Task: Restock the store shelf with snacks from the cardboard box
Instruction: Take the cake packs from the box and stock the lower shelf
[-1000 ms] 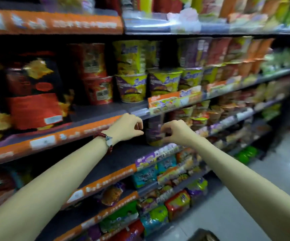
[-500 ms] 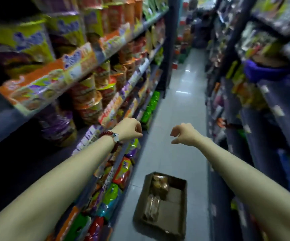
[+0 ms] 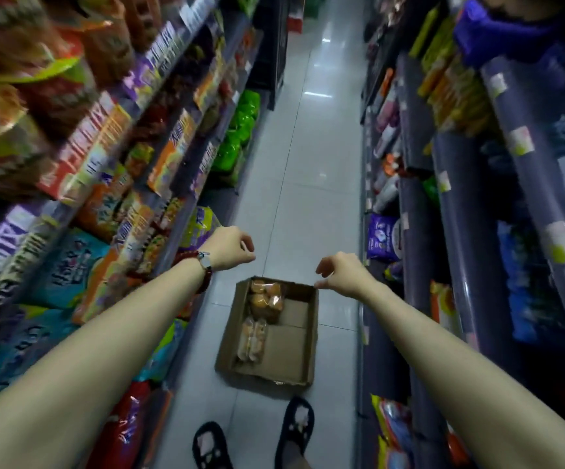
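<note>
My left hand [image 3: 228, 247] and right hand [image 3: 345, 274] hang over the aisle floor [image 3: 308, 170], fingers loosely curled, holding nothing. The cardboard box [image 3: 288, 346] lies below my fingertips, two clear snack packs [image 3: 259, 316] along its left side. The stocked store shelf [image 3: 105, 157] stands left of my left fingers.

Both arms are reaching out over the aisle. The left hand [image 3: 228, 248], red bead bracelet [image 3: 203, 265] at the wrist, is hanging with fingers loosely curled, holding nothing. The right hand [image 3: 343, 273] is doing the same above the cardboard box [image 3: 289, 350] lying on the tiled floor [image 3: 308, 164]. Two clear snack packs [image 3: 261, 316] are sitting along the box's left side. Packed shelves [image 3: 105, 164] are lining the left, and dark slippers [image 3: 294, 424] are showing below.
</note>
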`<control>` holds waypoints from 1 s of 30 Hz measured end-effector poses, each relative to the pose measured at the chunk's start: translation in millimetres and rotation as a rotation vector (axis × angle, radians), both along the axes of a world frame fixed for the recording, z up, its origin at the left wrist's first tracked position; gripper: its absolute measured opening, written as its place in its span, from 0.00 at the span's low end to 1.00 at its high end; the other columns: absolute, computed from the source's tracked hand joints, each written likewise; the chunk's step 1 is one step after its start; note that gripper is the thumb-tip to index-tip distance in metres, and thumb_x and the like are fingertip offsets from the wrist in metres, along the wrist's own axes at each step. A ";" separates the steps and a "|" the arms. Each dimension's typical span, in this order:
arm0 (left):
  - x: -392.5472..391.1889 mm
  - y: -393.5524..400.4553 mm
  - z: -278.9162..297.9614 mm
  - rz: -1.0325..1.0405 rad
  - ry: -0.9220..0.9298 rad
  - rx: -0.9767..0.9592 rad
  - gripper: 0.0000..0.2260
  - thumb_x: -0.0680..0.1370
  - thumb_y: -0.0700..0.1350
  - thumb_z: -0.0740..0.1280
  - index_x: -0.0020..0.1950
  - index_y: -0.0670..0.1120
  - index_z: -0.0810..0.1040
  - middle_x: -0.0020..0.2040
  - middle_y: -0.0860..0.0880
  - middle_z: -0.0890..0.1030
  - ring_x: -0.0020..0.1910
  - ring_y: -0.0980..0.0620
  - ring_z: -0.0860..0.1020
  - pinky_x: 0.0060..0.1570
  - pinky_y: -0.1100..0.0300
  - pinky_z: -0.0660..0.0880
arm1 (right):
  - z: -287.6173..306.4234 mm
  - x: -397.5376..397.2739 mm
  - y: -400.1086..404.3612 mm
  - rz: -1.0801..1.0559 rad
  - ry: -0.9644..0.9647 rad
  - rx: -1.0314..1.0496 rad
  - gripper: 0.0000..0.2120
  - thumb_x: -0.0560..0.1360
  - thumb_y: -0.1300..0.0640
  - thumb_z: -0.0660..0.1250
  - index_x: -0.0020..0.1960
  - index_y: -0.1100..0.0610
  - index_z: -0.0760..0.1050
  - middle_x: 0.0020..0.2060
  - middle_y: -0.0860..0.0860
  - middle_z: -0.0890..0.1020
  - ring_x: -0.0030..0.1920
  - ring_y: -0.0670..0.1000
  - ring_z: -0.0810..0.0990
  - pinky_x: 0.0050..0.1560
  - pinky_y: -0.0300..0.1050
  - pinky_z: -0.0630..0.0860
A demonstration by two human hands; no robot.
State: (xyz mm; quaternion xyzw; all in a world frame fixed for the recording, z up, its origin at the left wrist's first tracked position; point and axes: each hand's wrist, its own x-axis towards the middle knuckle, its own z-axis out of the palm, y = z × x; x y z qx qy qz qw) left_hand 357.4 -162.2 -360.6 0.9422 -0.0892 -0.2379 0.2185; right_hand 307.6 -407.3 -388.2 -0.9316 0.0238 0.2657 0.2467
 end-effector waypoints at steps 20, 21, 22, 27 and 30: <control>-51.3 -4.1 -399.0 0.322 0.364 -0.066 0.15 0.77 0.46 0.68 0.62 0.43 0.76 0.56 0.46 0.80 0.50 0.53 0.76 0.48 0.64 0.71 | -397.8 -17.1 18.6 -0.237 0.293 0.142 0.16 0.73 0.54 0.73 0.59 0.57 0.77 0.46 0.49 0.79 0.48 0.47 0.78 0.50 0.41 0.78; -56.3 -2.7 -421.3 0.338 0.371 -0.061 0.16 0.78 0.46 0.68 0.64 0.43 0.75 0.58 0.45 0.80 0.52 0.52 0.77 0.49 0.64 0.71 | -421.3 -19.9 23.1 -0.248 0.303 0.157 0.16 0.73 0.53 0.73 0.59 0.56 0.77 0.46 0.48 0.79 0.47 0.47 0.79 0.50 0.42 0.78; -61.3 -1.6 -442.8 0.359 0.383 -0.062 0.17 0.78 0.46 0.67 0.65 0.43 0.74 0.58 0.45 0.80 0.54 0.51 0.77 0.49 0.64 0.70 | -443.8 -22.4 26.9 -0.257 0.314 0.175 0.16 0.73 0.53 0.73 0.59 0.56 0.77 0.46 0.49 0.79 0.48 0.47 0.79 0.50 0.42 0.78; -77.6 0.8 -527.7 0.464 0.408 -0.082 0.20 0.79 0.48 0.66 0.69 0.43 0.71 0.62 0.44 0.78 0.58 0.48 0.77 0.54 0.60 0.72 | -529.0 -31.7 38.6 -0.275 0.348 0.267 0.15 0.74 0.55 0.72 0.59 0.57 0.76 0.43 0.47 0.79 0.45 0.45 0.78 0.49 0.40 0.77; -81.6 -3.0 -570.2 0.536 0.379 -0.164 0.19 0.79 0.46 0.66 0.69 0.43 0.71 0.63 0.45 0.78 0.60 0.48 0.77 0.53 0.60 0.72 | -578.1 -32.9 44.4 -0.285 0.337 0.296 0.17 0.74 0.55 0.71 0.60 0.59 0.76 0.41 0.47 0.78 0.42 0.43 0.77 0.45 0.37 0.76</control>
